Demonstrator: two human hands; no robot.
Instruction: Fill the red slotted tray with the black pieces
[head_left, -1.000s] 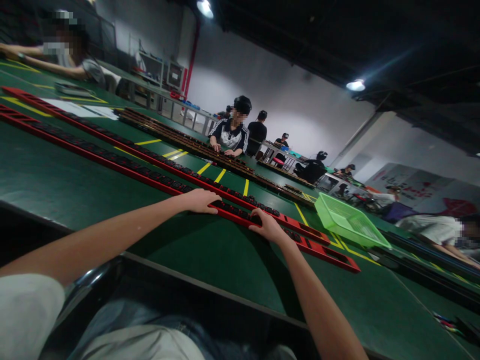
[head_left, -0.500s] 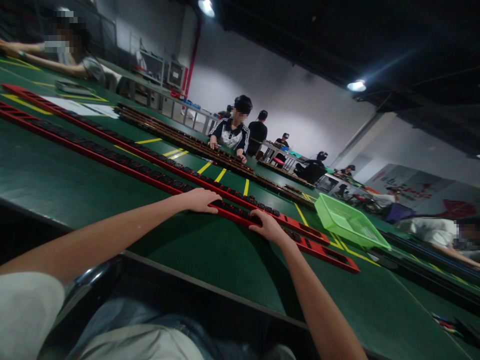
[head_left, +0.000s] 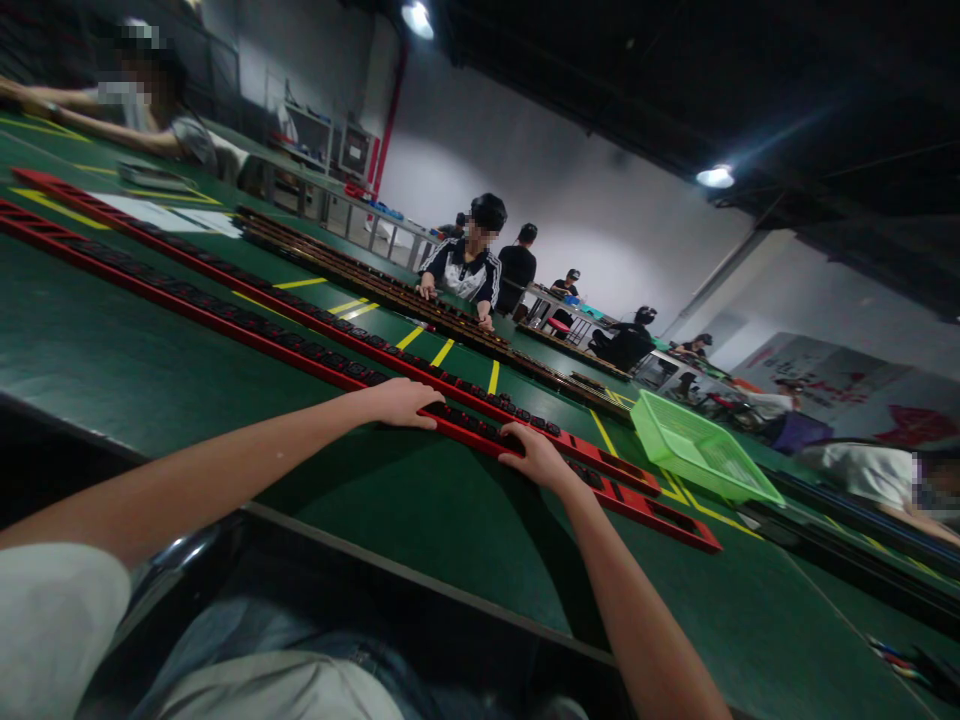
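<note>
A long, narrow red frame (head_left: 679,532) lies slantwise across the green table, with rows of small black pieces in its slots. My left hand (head_left: 405,402) is closed over this near frame, fingers across the top and thumb along the near edge. A short way to the right, my right hand (head_left: 538,456) grips the same frame, its thumb at the near side and fingers curled over the top. Between the hands, black pieces (head_left: 471,422) with red marks show in the slots. A second red frame (head_left: 611,465) of the same kind lies just beyond, roughly parallel.
The green table (head_left: 420,510) has yellow tape lines. A light-green plastic basket (head_left: 697,450) stands right of the frames. Long brown strips (head_left: 337,260) lie farther back, where a co-worker (head_left: 465,265) has both hands on them. Dark rails (head_left: 847,555) and cables (head_left: 892,655) lie at right.
Both hands keep their places on the near red frame. Only a slight shift of the whole view shows.
</note>
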